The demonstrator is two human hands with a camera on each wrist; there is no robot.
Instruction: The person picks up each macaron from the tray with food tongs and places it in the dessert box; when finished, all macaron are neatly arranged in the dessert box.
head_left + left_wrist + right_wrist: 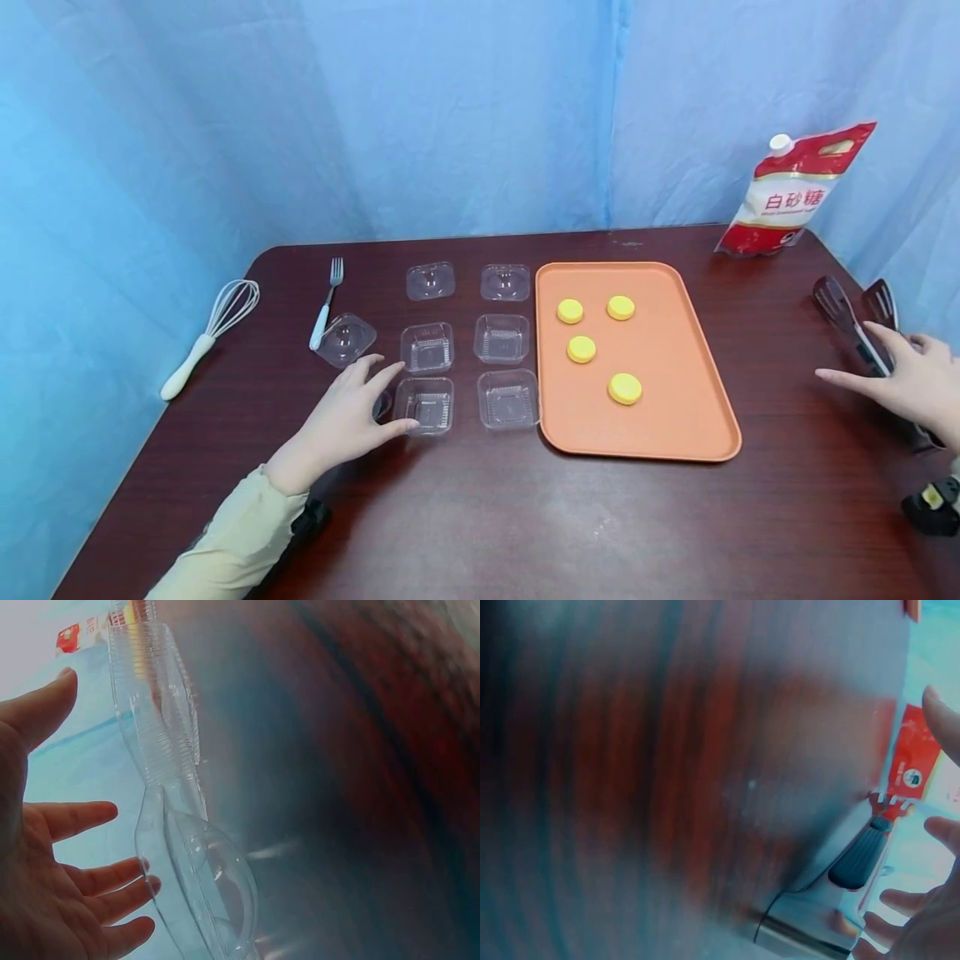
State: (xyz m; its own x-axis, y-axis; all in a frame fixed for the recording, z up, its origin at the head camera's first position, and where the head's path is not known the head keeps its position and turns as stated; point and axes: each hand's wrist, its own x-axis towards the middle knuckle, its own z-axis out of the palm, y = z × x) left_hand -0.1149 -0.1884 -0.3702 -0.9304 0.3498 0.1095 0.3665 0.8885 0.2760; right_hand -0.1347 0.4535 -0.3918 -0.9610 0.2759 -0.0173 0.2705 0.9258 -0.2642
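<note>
My left hand (352,417) hovers with fingers spread at the left side of a clear plastic container (426,408), the front left one. Its fingers look empty in the left wrist view, beside a clear container (154,705) and a domed clear lid (232,877). At the right table edge, my right hand (911,379) reaches over tongs with black heads (834,302) and metal arms. The right wrist view has its fingers spread beside the tongs (861,859); whether they touch cannot be told. Part of the tongs is hidden under this hand.
An orange tray (675,417) carries several yellow round pieces (625,388). Behind the containers lie clear lids (431,282). A fork (322,321) overlaps another lid (348,340). A whisk (202,350) lies at the left edge, and a red-white sugar pouch (787,200) stands at back right.
</note>
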